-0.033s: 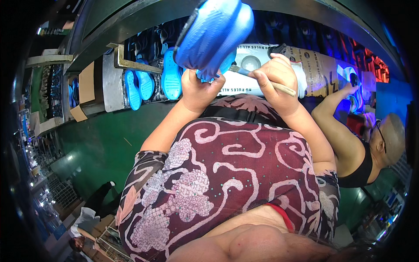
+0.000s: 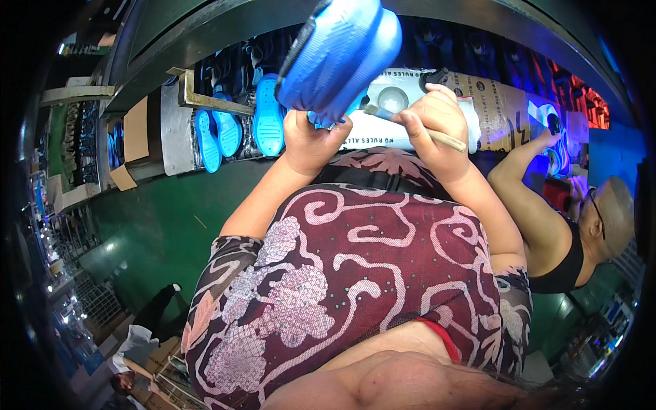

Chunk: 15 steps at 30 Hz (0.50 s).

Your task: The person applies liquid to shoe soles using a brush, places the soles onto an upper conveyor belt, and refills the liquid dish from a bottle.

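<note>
My left hand is closed round the lower end of a blue shoe upper, which stands up from the fist and leans right. It has ribbed sides and a black edge on its left. Between the fingers and thumb of my right hand is a flat brush with a pale wooden handle. Its bristle end points left, close to the upper's lower end; I cannot tell whether they touch. Left of my left hand lie light-blue shoe soles, the largest sole nearest it and a smaller sole beyond.
A white printed sheet with a round pale dish lies beneath my hands, beside brown cardboard. A metal bracket crosses above the soles. To the right, a co-worker handles a blue-and-white shoe. An open carton stands left.
The blue upper has shifted slightly to the right and tilted a little. The brush tip has moved very slightly. Both hands keep their hold.
</note>
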Tool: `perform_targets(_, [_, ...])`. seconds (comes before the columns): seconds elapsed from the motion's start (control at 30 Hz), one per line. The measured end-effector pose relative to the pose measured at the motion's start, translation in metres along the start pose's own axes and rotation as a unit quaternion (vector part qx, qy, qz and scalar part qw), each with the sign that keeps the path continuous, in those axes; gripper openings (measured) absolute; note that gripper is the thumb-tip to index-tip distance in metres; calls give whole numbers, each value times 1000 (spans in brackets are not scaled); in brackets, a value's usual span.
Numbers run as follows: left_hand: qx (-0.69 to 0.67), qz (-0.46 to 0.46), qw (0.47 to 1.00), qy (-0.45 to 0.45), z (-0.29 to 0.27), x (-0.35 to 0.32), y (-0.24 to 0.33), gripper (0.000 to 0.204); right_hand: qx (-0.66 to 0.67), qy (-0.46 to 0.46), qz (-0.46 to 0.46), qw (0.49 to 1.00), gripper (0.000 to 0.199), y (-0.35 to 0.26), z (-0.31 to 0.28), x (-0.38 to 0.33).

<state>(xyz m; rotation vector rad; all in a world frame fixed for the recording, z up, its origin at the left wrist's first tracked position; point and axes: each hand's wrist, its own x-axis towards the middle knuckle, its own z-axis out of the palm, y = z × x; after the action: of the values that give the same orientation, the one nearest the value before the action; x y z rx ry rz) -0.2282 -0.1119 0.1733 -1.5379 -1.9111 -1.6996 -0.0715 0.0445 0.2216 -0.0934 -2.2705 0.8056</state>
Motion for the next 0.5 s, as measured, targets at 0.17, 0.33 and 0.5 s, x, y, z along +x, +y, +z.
perform_targets(0.17, [-37, -61, 997, -27, -8, 24, 14, 50, -6, 74, 35, 997, 20, 5, -26, -11])
perform_targets(0.33, [-241, -262, 927, -117, -9, 60, 39, 51, -47, 111, 128, 985, 25, 21, -43, -52])
perform_targets(0.5, [-411, -396, 696, -435, 43, 100, 50, 72, -48, 164, 232, 957, 27, 25, -55, -109])
